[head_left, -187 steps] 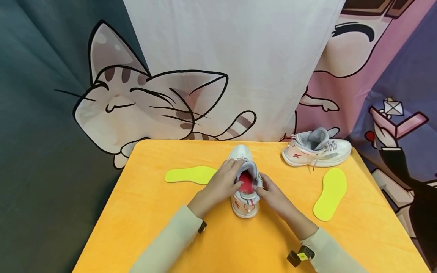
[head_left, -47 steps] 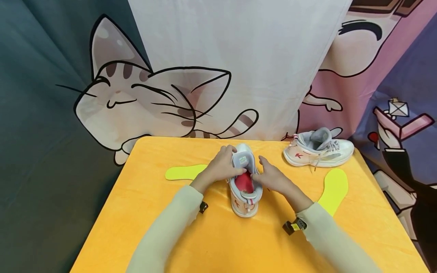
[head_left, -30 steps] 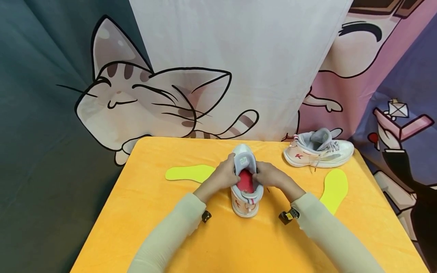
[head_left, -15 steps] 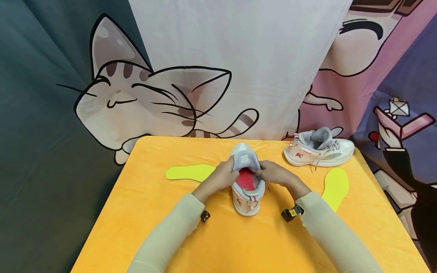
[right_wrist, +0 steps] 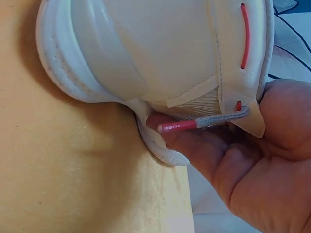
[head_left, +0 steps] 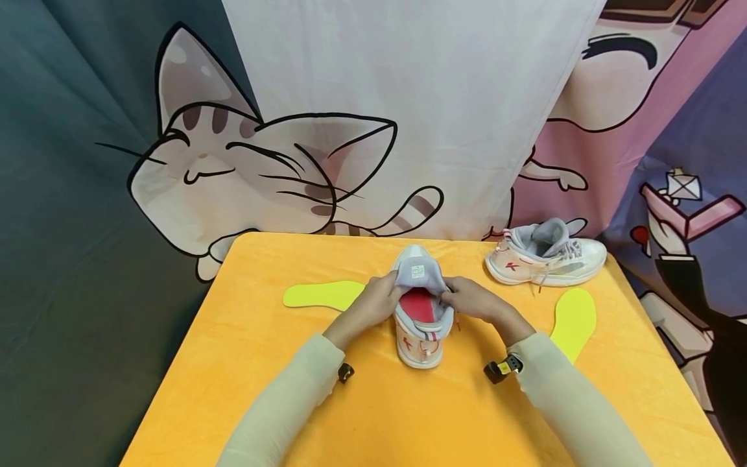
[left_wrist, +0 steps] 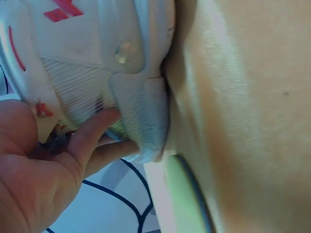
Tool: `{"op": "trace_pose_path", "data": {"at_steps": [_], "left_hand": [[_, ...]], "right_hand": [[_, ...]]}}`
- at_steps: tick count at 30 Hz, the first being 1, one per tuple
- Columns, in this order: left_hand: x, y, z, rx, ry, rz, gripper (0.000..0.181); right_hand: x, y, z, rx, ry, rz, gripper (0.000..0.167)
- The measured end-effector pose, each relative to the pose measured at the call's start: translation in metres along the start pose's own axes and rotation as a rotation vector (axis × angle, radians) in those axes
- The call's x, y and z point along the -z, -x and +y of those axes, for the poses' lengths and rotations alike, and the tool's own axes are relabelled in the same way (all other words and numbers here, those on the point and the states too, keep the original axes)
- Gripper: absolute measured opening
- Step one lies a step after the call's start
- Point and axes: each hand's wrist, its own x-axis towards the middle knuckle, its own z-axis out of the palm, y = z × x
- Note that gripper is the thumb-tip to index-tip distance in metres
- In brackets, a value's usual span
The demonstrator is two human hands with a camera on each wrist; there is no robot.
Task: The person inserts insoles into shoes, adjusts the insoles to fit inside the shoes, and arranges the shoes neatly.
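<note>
A white sneaker (head_left: pixel 419 350) stands on the orange table, heel toward me, its grey tongue (head_left: pixel 417 271) pulled up and a red insole (head_left: pixel 417 305) showing inside. My left hand (head_left: pixel 376 299) grips the left edge of the shoe's opening, thumb over the collar. In the left wrist view, the fingers lie along the mesh side (left_wrist: pixel 82 90). On the opposite edge, my right hand (head_left: pixel 474 299) holds the collar with its thumb at the rim. A grey lace with a red tip (right_wrist: pixel 182 126) hangs beside those fingers in the right wrist view.
A second white sneaker (head_left: pixel 545 254) rests at the table's back right. One yellow insole (head_left: pixel 321 295) lies left of my left hand; another yellow insole (head_left: pixel 574 321) lies to the right, partly behind my sleeve. A printed curtain (head_left: pixel 455 97) hangs behind the table (head_left: pixel 245 363).
The right hand came off the shoe, then took hold of its collar again. The tongue has been drawn up and back, and the opening is spread wider. The shoe stays in place.
</note>
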Motion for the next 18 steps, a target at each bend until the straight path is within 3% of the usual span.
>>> {"op": "trace_pose_path", "data": {"at_steps": [8,18], "left_hand": [[-0.006,0.003,-0.012,-0.037,0.075,0.117,0.027],[-0.003,0.006,-0.018,-0.031,0.215,0.103,0.020]], "right_hand": [[-0.005,0.004,-0.002,0.044,0.107,0.032,0.040],[-0.013,0.004,-0.001,0.036,0.112,0.093,0.039]]}}
